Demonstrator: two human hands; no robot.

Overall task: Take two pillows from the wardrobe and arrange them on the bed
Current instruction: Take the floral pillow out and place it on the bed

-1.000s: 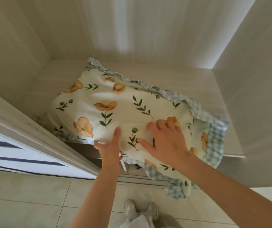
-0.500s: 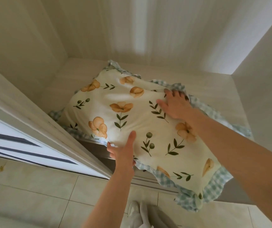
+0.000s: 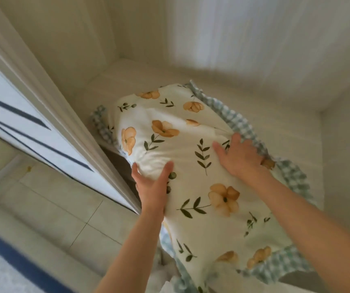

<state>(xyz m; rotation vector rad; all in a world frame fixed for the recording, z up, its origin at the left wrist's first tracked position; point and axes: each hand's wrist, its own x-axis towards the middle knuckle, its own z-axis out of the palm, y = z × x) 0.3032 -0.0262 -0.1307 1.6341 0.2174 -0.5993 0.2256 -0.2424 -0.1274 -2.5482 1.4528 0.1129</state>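
A cream pillow with orange flowers, green leaves and a blue-green checked frill lies on the wardrobe shelf, its near end hanging out over the floor. My left hand grips its left edge, thumb underneath and fingers on top. My right hand presses on the pillow's right side, with fingertips curled over the frilled far edge. A second pillow is not visible; only checked fabric shows beneath.
The wardrobe's pale door frame runs diagonally at the left, close to my left hand. The wardrobe's right wall stands at the right. Beige floor tiles lie below. A white and blue striped surface is at far left.
The pillow has been pulled further out of the wardrobe toward me and turned lengthwise. My right hand moved to its right frilled edge; my left hand now clasps the left edge.
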